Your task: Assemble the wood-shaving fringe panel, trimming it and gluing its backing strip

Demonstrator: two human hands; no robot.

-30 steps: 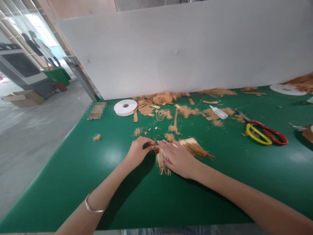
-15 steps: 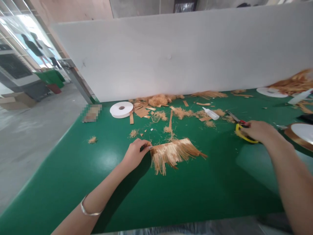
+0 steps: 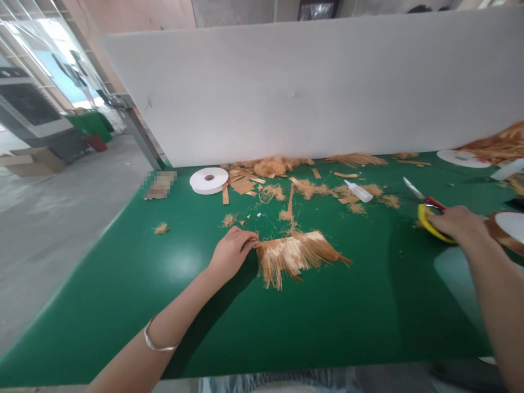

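The fringe [image 3: 297, 254] is still pinched by the left hand [image 3: 233, 254], while the right hand [image 3: 456, 225] was moved off it and closed on scissors [image 3: 422, 219] well right of it.

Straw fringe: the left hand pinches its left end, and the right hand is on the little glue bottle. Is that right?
Not quite. The head view shows the right hand on the scissors with yellow and red handles, not on the glue bottle, which lies apart from both hands, farther back on the table. The left hand does pinch the straw fringe at its left end.
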